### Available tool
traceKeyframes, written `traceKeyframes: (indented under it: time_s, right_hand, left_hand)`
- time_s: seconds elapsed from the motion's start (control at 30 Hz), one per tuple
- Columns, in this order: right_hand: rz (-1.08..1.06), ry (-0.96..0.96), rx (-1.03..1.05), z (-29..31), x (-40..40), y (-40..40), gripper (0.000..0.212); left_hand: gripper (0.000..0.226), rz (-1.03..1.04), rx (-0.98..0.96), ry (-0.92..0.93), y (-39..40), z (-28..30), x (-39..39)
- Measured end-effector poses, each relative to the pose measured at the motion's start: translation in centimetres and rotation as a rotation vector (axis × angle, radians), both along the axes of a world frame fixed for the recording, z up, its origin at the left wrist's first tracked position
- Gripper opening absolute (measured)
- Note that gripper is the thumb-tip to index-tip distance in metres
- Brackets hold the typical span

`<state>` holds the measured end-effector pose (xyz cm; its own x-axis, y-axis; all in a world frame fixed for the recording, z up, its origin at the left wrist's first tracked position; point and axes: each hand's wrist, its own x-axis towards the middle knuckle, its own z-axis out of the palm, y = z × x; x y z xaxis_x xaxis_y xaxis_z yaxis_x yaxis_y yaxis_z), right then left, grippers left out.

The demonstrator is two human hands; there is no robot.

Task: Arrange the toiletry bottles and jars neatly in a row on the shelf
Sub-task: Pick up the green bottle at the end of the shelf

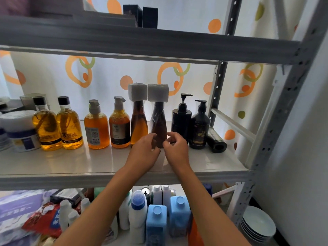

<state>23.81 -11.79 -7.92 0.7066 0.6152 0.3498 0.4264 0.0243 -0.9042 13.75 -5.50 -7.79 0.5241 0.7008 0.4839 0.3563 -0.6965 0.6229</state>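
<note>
A row of toiletry bottles stands along the back of the white shelf (88, 162). From the left come a white jar (19, 126), two amber bottles with black caps (47, 128), two orange pump bottles (96, 128), an amber foam-capped bottle (139, 121), a dark brown foam-capped bottle (158, 121) and two black pump bottles (181, 119). My left hand (144, 154) curls its fingers and thumb round the dark brown bottle's lower left side. My right hand (176, 150) pinches its lower right edge. The bottle stands upright on the shelf.
A black tube (215, 141) lies on its side at the row's right end, by the grey upright (276, 121). A clear container (28, 101) sits behind the left bottles. The shelf below holds blue and white bottles (156, 222); plates (257, 226) are stacked lower right.
</note>
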Motion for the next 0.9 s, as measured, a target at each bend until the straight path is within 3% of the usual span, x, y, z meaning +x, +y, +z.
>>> traceKeyframes:
  time_s: [0.3,0.6,0.9]
  right_hand:
    - [-0.049,0.036,0.167,1.6,2.5,-5.8,0.028]
    - [-0.143,0.062,0.119,1.2,7.0,-10.9,0.02]
    - [-0.196,0.079,0.126,0.7,9.0,-11.9,0.006]
  left_hand:
    - [0.033,-0.127,0.005,-0.098,-5.7,2.3,4.4]
    - [0.025,-0.278,-0.259,-0.265,-9.2,3.0,8.1]
    - [0.017,-0.326,-0.397,-0.269,-9.5,1.8,10.1]
